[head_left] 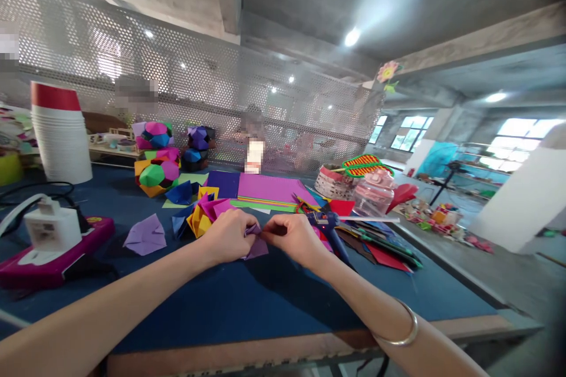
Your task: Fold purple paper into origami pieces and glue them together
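My left hand is closed round a small folded piece of purple paper, just above the blue tabletop. From the other side, my right hand pinches at the paper's edge, thumb and forefinger together. Part of the paper is hidden behind my fingers. A lighter purple folded paper lies to the left. Pink, yellow and blue folded papers stand just behind my left hand. Behind my right wrist is a dark blue glue gun.
Farther back lies a stack of coloured paper sheets, scissors at its right. A clear jar stands to the right, coloured paper balls to the left. Stacked paper cups rise behind a magenta power strip with a white charger.
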Motion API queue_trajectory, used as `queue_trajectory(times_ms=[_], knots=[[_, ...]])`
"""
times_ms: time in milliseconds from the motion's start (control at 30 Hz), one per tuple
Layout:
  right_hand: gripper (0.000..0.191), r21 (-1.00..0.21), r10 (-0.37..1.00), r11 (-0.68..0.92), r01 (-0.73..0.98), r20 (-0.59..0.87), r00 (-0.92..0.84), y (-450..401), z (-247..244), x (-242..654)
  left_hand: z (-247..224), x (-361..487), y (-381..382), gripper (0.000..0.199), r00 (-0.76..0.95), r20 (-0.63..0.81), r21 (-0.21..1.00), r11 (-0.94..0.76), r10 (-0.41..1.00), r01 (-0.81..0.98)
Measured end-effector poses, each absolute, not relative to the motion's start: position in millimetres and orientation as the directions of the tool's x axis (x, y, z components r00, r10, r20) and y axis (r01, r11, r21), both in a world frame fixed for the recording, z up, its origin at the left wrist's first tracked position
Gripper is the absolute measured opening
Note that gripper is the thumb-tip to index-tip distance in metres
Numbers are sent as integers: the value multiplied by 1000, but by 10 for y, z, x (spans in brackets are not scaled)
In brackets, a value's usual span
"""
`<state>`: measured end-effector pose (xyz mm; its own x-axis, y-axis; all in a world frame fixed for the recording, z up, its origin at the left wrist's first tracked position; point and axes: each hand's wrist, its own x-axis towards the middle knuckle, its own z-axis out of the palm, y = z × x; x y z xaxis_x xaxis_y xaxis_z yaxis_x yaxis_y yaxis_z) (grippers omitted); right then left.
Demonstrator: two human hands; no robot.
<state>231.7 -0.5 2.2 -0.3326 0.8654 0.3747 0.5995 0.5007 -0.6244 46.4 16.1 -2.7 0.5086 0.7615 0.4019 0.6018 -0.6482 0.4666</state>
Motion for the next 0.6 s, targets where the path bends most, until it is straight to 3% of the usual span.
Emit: queue_trajectory(times_ms=[467, 600], knots=[[9, -613, 863, 503, 609, 401, -309, -25, 6, 2301, -50, 473, 199, 18, 481, 388, 490, -618, 786, 615], [19, -668, 870, 494, 557, 371, -325, 9, 12, 2301, -41, 450, 242, 14, 434, 392, 509, -585, 811, 632]])
